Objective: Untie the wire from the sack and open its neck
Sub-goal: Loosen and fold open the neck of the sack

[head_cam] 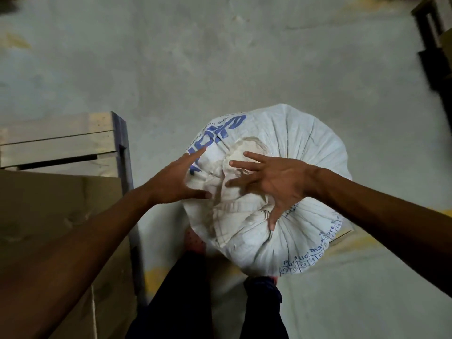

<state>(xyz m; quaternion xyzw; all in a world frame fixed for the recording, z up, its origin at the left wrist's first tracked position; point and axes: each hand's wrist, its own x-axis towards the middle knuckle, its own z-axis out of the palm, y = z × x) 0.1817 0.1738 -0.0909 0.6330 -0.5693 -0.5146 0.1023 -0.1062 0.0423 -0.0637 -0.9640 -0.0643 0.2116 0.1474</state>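
Observation:
A full white woven sack (305, 152) with blue print stands on the floor in front of my legs. Its gathered neck (234, 206) is bunched and folded over on top. No wire shows among the folds. My left hand (176, 179) hovers at the left side of the neck with fingers spread, holding nothing. My right hand (274, 182) is over the right side of the neck, fingers splayed wide, thumb pointing down at the folds, also holding nothing.
A wooden crate (61, 140) and a brown cardboard box (56, 216) stand close on the left. A dark pallet or frame (435, 45) sits at the top right. Grey concrete floor (220, 57) stretches beyond the sack.

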